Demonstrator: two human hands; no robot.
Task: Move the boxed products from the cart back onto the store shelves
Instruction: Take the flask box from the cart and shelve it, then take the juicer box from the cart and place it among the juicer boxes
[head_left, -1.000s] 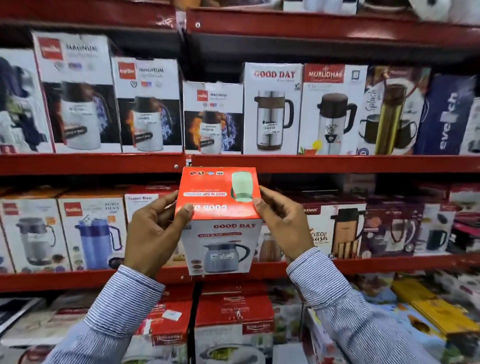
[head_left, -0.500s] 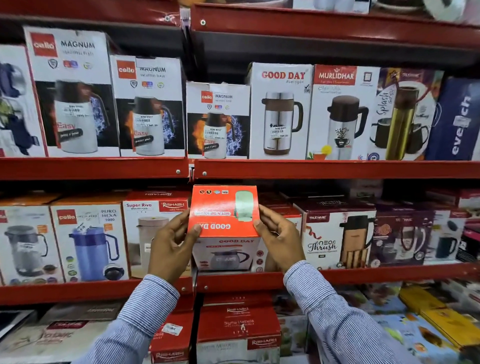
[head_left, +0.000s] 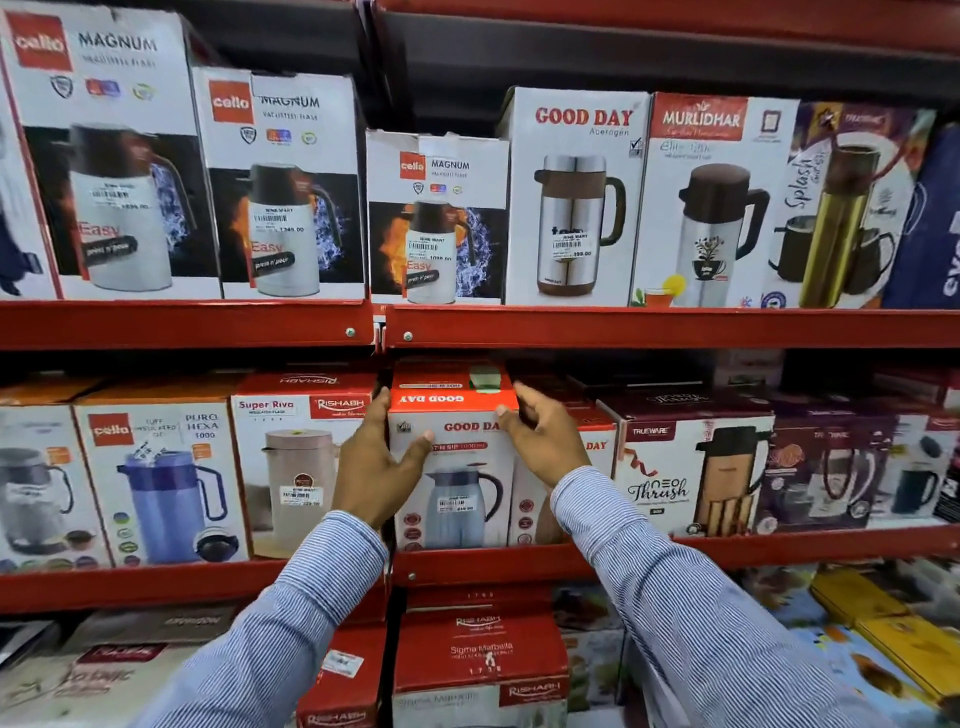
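A Good Day box (head_left: 457, 483), white with a red top and a grey jug pictured on it, stands on the red middle shelf (head_left: 779, 545). It sits between a Rishabh Super Riva box (head_left: 296, 467) and a second Good Day box (head_left: 597, 447). My left hand (head_left: 374, 467) grips its left side with the thumb on the front face. My right hand (head_left: 545, 441) pinches its upper right corner, thumb over the red top. Both striped sleeves reach up from below.
A Trueware Thrush box (head_left: 685, 478) and darker boxes fill the shelf to the right, and a Cello Puro Hexa box (head_left: 161, 478) stands to the left. The upper shelf (head_left: 675, 327) just above carries tall flask boxes. Rishabh boxes (head_left: 478, 654) fill the lower shelf.
The box went from being held in front of the shelf edge to standing in the gap on the middle shelf. Both hands pushed forward with it, and the view moved closer.
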